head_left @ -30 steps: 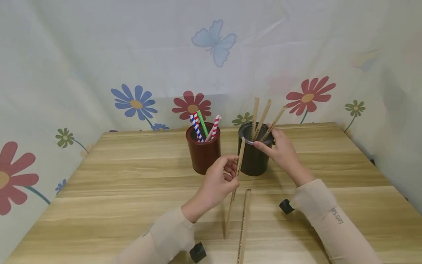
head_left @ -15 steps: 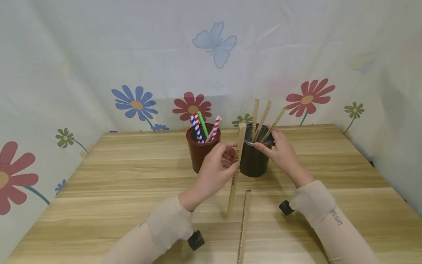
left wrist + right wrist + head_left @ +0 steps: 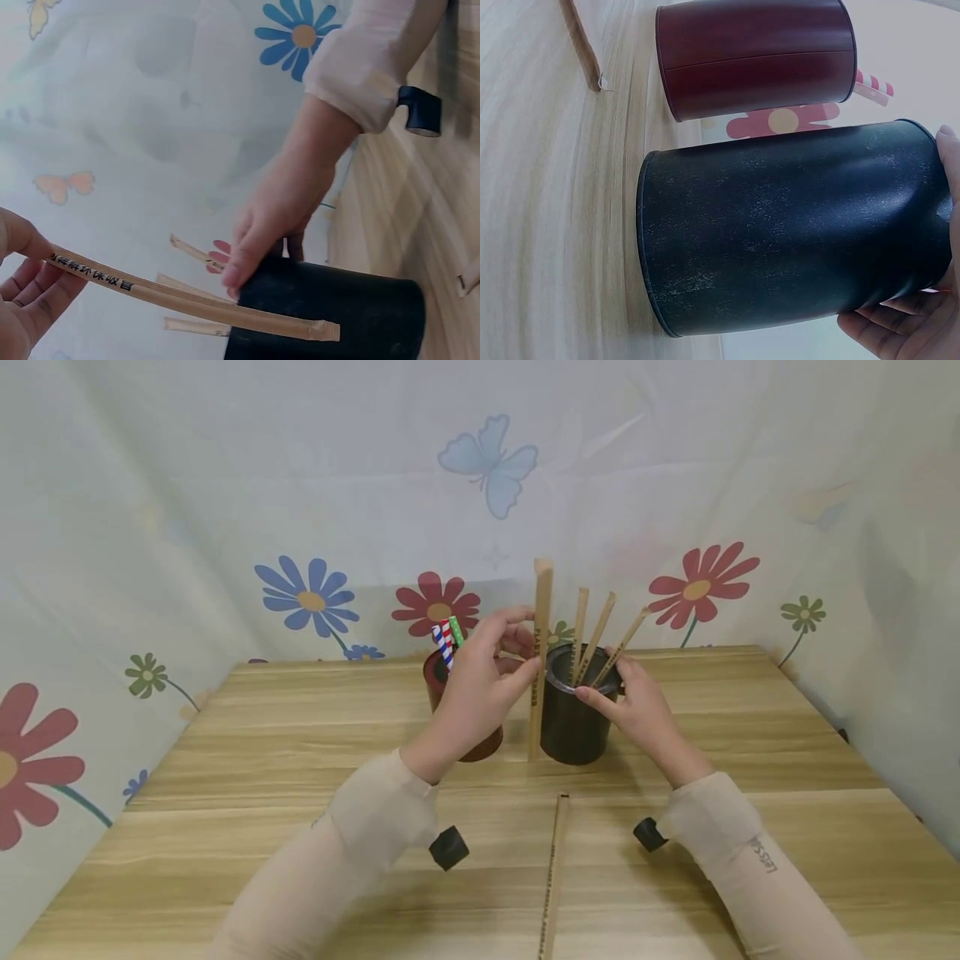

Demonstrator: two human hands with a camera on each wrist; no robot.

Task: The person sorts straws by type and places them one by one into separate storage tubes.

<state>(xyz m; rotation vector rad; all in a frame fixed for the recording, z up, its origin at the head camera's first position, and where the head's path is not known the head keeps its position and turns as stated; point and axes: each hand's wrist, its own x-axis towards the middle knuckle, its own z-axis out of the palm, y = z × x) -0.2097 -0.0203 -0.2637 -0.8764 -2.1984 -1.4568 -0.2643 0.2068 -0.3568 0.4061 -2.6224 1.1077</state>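
Observation:
My left hand [image 3: 480,681] pinches a paper-wrapped straw [image 3: 542,610] between thumb and fingers. That straw stands nearly upright, just left of the black cylindrical holder [image 3: 573,727]; printed lettering runs along its wrapper [image 3: 187,300] in the left wrist view. My right hand [image 3: 637,706] grips the holder's rim, thumb at the front and fingers behind. Out of the black holder lean three wrapped straws [image 3: 597,631]. Another wrapped straw [image 3: 555,877] lies on the table in front. The held straw's lower end is outside the holder.
A dark red holder [image 3: 757,60] stands left of the black one, partly hidden by my left hand in the head view. Striped and dotted straws [image 3: 446,639] stick out of it. Wood-grain table [image 3: 262,752] beneath; a flower-printed curtain [image 3: 360,485] hangs behind.
My left hand has lifted the wrapped straw up and away toward the holders, and the straw has turned more upright. My right hand has stayed on the black holder's rim.

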